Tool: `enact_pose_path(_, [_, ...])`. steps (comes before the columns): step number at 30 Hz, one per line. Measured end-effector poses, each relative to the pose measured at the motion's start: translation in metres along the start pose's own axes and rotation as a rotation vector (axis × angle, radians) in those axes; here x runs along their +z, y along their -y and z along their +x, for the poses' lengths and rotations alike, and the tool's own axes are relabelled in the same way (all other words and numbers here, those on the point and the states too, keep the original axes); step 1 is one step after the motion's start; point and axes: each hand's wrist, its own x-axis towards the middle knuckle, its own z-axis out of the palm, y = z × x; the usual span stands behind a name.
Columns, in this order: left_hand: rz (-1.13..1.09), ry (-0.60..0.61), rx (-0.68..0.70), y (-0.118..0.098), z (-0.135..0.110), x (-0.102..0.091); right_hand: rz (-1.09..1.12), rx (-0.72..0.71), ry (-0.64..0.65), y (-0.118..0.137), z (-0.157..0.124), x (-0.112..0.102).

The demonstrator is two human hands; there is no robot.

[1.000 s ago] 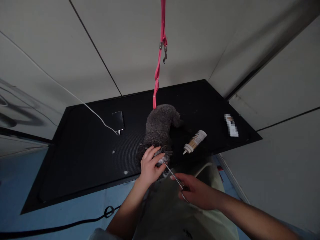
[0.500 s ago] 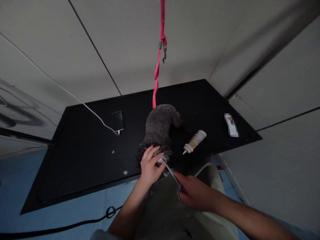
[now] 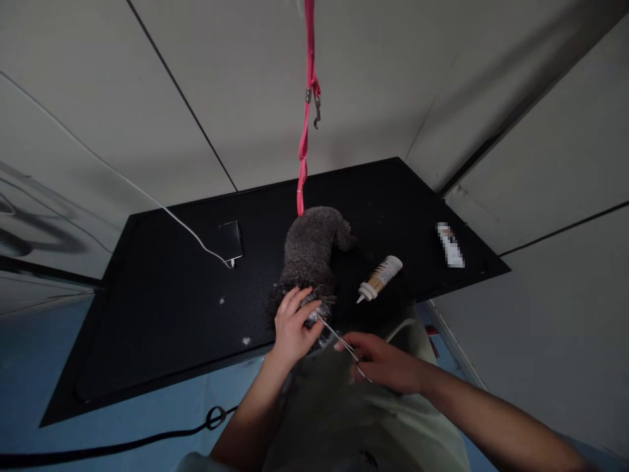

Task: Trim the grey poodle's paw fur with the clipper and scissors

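Note:
A grey curly-haired dog (image 3: 310,246) lies on the black table, its head toward me. My left hand (image 3: 295,324) grips the side of its head at the ear, thumb and fingers around a whitish patch (image 3: 313,316) of the ear. In my right hand (image 3: 386,360) are slim metal forceps (image 3: 339,337) with finger rings, held closed-fingered around the handle end. The tips of the forceps reach the whitish patch beside my left thumb. Exactly what the tips grip is too small to tell. The dog's face is mostly hidden under my left hand.
A pink lead (image 3: 303,141) hangs down to the dog's body. To the right lie a nozzle bottle (image 3: 381,278) and a blurred white item (image 3: 451,246). On the left, a phone (image 3: 230,240) with a white cable rests on the table (image 3: 162,314), near small white tufts (image 3: 246,341).
My right hand has shifted slightly up and its grip on the forceps has loosened and turned, showing more of the handles. My left hand stays on the dog's ear. The view has moved slightly.

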Motion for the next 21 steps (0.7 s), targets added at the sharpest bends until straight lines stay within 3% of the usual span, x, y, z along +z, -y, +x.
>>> enact_pose_path(5, [0.036, 0.014, 0.036, -0.002, 0.000, 0.000, 0.134, 0.057, -0.029, -0.007, 0.008, 0.004])
enact_pose_path(13, [0.009, 0.043, -0.005, 0.002, 0.003, -0.002, 0.252, -0.101, -0.046, -0.017, 0.004, 0.026])
enact_pose_path(21, [-0.021, 0.047, -0.026, 0.003, 0.006, -0.002, 0.441, 0.002, -0.066, -0.023, 0.001, 0.027])
